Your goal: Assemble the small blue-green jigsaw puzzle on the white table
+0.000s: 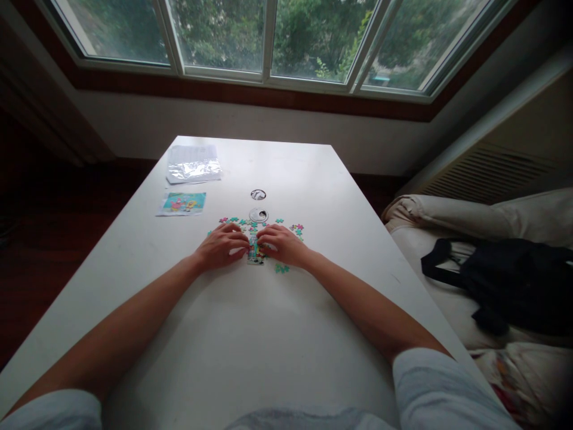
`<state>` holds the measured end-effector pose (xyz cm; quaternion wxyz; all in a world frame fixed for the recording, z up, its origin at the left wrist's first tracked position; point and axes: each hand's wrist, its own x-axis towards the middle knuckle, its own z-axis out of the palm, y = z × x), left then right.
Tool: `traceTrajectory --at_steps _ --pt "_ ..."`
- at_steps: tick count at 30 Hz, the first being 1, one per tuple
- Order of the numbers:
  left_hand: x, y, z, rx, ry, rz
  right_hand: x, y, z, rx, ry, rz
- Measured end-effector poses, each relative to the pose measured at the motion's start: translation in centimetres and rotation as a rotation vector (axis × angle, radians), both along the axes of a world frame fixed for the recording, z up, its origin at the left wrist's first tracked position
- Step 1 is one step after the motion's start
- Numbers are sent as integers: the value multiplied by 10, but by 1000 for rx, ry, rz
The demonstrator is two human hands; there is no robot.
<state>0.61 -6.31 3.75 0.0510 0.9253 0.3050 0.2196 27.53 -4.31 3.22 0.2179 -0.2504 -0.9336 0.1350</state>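
Observation:
A small rectangular piece of jigsaw puzzle [255, 260] lies flat on the white table [250, 334], between my two hands. My left hand [221, 246] is at its left edge, thumb and fingers bent inward and closed against it. From the other side, my right hand [284, 243] curls its fingertips onto the upper right of the same puzzle, hiding part of it. Loose green and pink jigsaw pieces [280, 221] are scattered around and beyond both hands, with a small cluster of green pieces [282, 269] just below the right hand.
Beyond the pieces sit two round items, a ring-like disc [258, 215] and a smaller disc [258, 194]. At left lie a colourful cartoon picture sheet [181, 204] and a clear plastic bag with paper [193, 164]. A dark bag [514, 283] rests on the couch at right.

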Motion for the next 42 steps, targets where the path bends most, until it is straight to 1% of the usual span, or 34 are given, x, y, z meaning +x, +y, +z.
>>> traceTrajectory --at_steps 12,20,29,35,37,38,40,42 --pt "-3 0 4 -36 6 -5 0 1 -1 -5 14 1" --pt "-3 0 2 -17 14 -2 0 1 -3 1 6 -2" --pt "-2 -1 6 -55 -1 -13 0 1 -3 14 -7 -11" --pt "-1 -1 6 -29 42 -22 2 4 -1 5 -4 4" --pt "-1 -1 6 -20 49 -26 11 11 3 5 -9 -58" --pt "0 -1 6 -18 48 -30 18 16 6 10 -4 -126" --pt "0 -1 6 -20 46 -34 36 28 13 6 -27 -297" --pt "1 -1 5 -24 44 -36 58 40 20 -11 -113 -474"
